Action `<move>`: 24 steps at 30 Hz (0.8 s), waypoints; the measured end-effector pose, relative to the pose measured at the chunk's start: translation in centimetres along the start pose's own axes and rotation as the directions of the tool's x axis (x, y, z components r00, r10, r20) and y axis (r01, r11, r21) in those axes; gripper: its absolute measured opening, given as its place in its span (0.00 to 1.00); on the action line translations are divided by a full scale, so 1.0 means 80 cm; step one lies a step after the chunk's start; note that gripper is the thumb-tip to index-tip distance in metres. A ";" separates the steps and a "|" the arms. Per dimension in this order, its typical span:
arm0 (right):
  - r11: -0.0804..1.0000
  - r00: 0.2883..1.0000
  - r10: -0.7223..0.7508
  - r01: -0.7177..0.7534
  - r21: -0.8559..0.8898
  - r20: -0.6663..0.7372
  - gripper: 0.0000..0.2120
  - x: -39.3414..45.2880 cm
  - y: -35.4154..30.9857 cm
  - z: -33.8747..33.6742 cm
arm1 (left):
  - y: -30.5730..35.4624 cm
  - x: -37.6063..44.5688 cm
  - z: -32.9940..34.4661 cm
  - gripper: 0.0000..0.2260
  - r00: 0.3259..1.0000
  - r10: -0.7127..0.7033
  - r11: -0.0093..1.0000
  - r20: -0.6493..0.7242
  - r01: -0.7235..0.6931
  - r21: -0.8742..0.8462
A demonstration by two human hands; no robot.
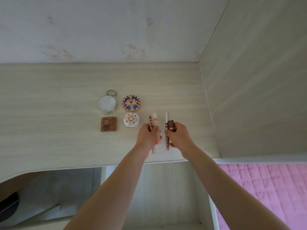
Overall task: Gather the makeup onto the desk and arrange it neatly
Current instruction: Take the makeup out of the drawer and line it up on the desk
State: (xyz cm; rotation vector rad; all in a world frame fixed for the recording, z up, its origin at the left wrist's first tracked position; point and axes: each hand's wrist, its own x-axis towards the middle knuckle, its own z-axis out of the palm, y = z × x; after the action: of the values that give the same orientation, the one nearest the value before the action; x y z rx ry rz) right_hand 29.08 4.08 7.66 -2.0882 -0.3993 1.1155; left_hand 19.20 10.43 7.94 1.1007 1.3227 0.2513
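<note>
On the pale wood desk (pixel 58 100) lie a round silver compact with a ring (pixel 106 103), a round patterned compact (pixel 131 103), a square brown eyeshadow palette (pixel 108 124) and a small white round compact (pixel 131 122), set out two by two. My left hand (pixel 149 136) grips a brown-and-gold tube (pixel 150 124) and a white-and-pink tube (pixel 155 121). My right hand (pixel 179 136) grips a dark brown lipstick (pixel 170 125) and a white-capped lip gloss tube (pixel 166 119). Both hands rest low over the desk, just right of the compacts.
A wall with faint pink cartoon prints (pixel 132 50) backs the desk. A tall pale wood panel (pixel 257 97) closes the right side. Below the desk edge are white shelves (pixel 166 196), a pink quilted bed cover (pixel 265 193) at right, and grey floor (pixel 58 188) at left.
</note>
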 end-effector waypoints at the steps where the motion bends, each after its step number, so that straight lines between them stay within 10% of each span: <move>1: 1.000 1.000 0.002 -0.002 0.006 0.004 0.07 0.008 -0.006 -0.002 | 0.005 0.008 0.005 0.10 1.000 0.003 0.999 -0.009 -0.003 0.053; 12: 0.981 0.999 -0.041 0.040 -0.189 -0.002 0.05 0.073 -0.034 0.000 | 0.028 0.076 0.029 0.12 0.980 0.145 0.855 -0.134 -0.056 0.516; 24: 0.968 0.997 -0.080 0.075 -0.241 -0.011 0.06 0.091 -0.043 0.011 | 0.051 0.095 0.026 0.14 0.985 0.117 0.782 -0.127 -0.013 0.624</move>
State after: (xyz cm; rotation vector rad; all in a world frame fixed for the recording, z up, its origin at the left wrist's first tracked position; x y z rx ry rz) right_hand 32.78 11.00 5.52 -2.2702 -0.6278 1.0420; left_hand 25.02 16.81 5.81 1.7170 1.5634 -0.0671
